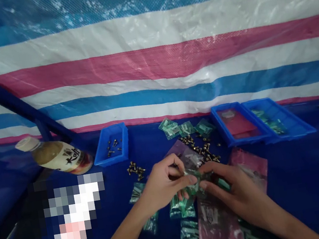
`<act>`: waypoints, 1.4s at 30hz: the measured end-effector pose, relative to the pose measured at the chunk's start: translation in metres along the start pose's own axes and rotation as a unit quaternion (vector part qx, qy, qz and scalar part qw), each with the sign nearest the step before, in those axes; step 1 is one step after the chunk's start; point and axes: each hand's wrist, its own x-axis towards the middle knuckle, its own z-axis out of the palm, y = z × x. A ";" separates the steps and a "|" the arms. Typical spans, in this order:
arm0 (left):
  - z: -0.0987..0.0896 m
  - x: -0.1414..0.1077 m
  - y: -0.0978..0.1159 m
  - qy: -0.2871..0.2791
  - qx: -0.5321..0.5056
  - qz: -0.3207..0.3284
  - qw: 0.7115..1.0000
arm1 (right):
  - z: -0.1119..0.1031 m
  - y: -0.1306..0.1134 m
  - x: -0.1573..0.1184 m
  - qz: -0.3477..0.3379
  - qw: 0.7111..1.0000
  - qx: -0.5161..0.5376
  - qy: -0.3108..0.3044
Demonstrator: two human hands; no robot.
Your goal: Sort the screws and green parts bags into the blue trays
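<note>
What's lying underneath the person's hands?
Below the left hand and right hand, which hold a green packet, lie more green packets and a pink plastic bag. Whatever lies directly under the palms is covered and cannot be seen.

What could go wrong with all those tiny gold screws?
The loose gold-coloured screws lie close to the left hand and right hand, so a bump might scatter them. The green plastic packet pinched between both hands could slip or tear, perhaps spilling whatever is inside.
</note>
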 end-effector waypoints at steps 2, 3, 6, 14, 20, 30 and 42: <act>0.004 0.000 -0.002 -0.010 0.002 0.010 1.000 | 0.000 -0.002 0.001 0.020 0.999 0.027 -0.021; 0.005 0.000 -0.002 -0.012 0.011 0.013 1.000 | -0.001 -0.003 0.001 0.030 0.998 0.038 -0.029; 0.006 -0.001 0.005 -0.021 0.069 0.024 0.997 | -0.004 -0.002 0.003 0.044 0.996 0.062 -0.042; -0.002 -0.004 0.018 0.050 0.152 0.104 0.982 | -0.055 0.023 0.005 -0.025 0.947 -0.144 0.287; -0.013 -0.003 0.016 0.114 0.217 0.124 0.962 | -0.107 0.066 -0.004 0.053 0.787 -0.408 0.460; -0.017 0.000 0.010 0.185 0.526 0.184 0.810 | -0.072 0.049 0.007 -0.089 0.882 -0.364 0.285; -0.018 0.004 0.001 0.149 0.612 0.201 0.750 | -0.036 0.060 0.012 -0.101 0.920 -0.372 0.067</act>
